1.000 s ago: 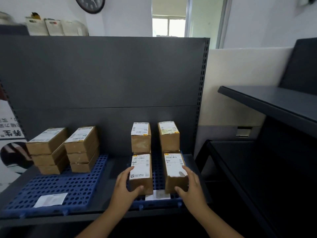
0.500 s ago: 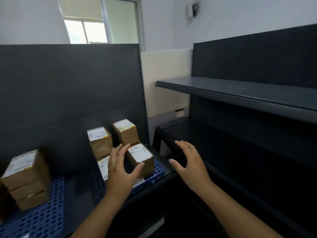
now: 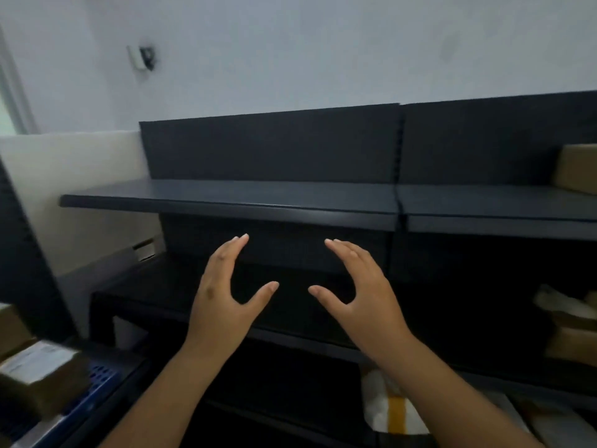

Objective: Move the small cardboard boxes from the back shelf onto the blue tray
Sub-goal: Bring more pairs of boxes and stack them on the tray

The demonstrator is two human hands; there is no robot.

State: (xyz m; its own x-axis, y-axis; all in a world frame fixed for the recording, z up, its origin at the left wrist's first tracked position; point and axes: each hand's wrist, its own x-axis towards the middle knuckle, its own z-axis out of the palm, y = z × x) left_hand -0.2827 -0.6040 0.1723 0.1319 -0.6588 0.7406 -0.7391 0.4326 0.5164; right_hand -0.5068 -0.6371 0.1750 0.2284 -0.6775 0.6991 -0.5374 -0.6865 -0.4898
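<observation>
1. Both hands are up in front of the dark shelving with nothing in them. The left hand (image 3: 226, 295) and right hand (image 3: 355, 292) are spread, thumbs pointing at each other, like they're sized for a box that isn't there yet.

2. Where the boxes are: the only clear cardboard box on the back shelf (image 3: 290, 202) side is the one poking in at the far right edge (image 3: 578, 169), sitting on the next shelf section over. It's well apart from both hands. The shelf section straight ahead looks bare.

3. Where they go: the blue tray (image 3: 97, 379) is down at the bottom left, mostly cut off, with a labelled box (image 3: 42, 376) already on it. It's blurry, so I can't say how much free room is left.

4. What could go wrong, my guess: the source is far right and the tray is far left, so it's a big swing each trip. A box carried quick could clip the front lip of the shelf, or land on the edge of the tray and tip off.

5. Also, a blind drop could knock the box already sitting there.

6. Other stuff: lower right there's some crumpled cardboard and packaging (image 3: 568, 321), plus a white bag with a yellow stripe (image 3: 394, 409) near the floor. Easy to grab the wrong thing. Nothing sits directly between the hands and the shelf.
</observation>
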